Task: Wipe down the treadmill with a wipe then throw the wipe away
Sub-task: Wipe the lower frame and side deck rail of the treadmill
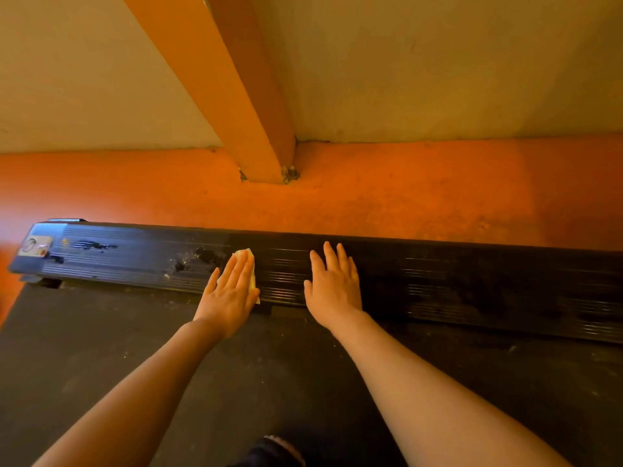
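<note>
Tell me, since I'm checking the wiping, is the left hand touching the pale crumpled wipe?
Touching. The head view shows the left hand pressed flat on the pale wipe on the black ribbed side rail.

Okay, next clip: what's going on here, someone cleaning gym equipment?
Yes. A person leans over a treadmill's ribbed black side rail and presses a pale wipe flat against it with the left hand. The right hand rests open on the rail beside it, holding nothing. The rail to the left of the wipe shows dusty patches and smears; the dark belt lies below the arms. No bin is in view.
</note>
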{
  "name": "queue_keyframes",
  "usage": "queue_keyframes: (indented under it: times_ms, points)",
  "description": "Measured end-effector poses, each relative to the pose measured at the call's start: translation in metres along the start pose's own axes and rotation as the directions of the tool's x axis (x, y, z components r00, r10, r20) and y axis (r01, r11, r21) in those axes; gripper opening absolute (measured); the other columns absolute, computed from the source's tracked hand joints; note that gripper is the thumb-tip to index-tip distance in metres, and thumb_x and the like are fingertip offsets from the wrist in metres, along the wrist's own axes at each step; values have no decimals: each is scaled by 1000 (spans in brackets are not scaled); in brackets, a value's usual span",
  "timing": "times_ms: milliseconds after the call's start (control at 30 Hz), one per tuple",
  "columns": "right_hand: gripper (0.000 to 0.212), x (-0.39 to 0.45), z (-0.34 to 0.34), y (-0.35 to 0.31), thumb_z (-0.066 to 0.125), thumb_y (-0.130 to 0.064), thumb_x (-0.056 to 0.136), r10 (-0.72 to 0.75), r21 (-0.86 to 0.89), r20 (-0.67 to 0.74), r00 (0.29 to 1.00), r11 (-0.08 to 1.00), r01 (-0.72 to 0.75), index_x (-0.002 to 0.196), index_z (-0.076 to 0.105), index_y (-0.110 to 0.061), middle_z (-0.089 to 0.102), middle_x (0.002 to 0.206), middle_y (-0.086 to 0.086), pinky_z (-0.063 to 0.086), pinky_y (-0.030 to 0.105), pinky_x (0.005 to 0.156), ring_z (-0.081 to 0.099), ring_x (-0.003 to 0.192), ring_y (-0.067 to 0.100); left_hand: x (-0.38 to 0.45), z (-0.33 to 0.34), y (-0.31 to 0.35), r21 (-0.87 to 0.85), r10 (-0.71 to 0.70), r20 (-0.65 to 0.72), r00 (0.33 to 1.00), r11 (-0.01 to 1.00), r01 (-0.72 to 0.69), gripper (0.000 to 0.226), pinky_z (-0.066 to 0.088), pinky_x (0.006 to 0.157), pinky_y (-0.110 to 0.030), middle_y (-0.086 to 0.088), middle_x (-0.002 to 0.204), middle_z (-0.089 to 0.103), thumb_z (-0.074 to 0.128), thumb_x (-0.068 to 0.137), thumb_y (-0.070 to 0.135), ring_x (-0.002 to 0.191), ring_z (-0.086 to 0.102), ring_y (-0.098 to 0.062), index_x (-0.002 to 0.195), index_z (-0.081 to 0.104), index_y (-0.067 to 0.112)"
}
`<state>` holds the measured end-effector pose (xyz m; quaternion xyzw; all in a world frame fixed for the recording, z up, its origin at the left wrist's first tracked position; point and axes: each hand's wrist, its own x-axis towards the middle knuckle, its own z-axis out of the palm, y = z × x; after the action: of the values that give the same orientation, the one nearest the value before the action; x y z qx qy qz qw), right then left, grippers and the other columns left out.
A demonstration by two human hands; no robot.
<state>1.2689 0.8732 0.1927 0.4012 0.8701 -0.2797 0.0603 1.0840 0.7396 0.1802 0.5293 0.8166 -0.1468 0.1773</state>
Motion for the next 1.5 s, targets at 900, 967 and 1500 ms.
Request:
queue_keyframes:
  times_ms: [900, 967, 1500]
  points:
    - [57, 30, 73, -93, 41, -39, 104, 36, -186, -194, 980, 980, -73, 156, 27, -21, 16, 165, 9, 11, 49, 122, 7, 153, 29, 33, -8, -73, -31, 263, -93, 960, 963, -267, 65, -14, 122, -41, -3, 161, -29, 11, 106, 45, 146, -29, -18, 154, -22, 17]
    - [58, 36, 73, -102, 36, -40, 105, 71, -173, -179, 981, 980, -102, 158, 20, -22, 9, 166, 8, 6, 47, 122, 1, 153, 28, 32, -8, -75, -28, 285, -90, 954, 957, -289, 65, -15, 121, -41, -3, 160, -29, 12, 107, 45, 146, -29, -19, 154, -22, 16]
    - [58, 55, 71, -101, 42, -44, 101, 29, -231, -216, 976, 970, -80, 152, 38, -18, 27, 161, 14, 13, 43, 117, 20, 150, 30, 61, -13, -87, -1, 334, -164, 928, 941, -338, 68, -21, 117, -40, -4, 161, -28, 5, 101, 48, 147, -27, -20, 154, -21, 15]
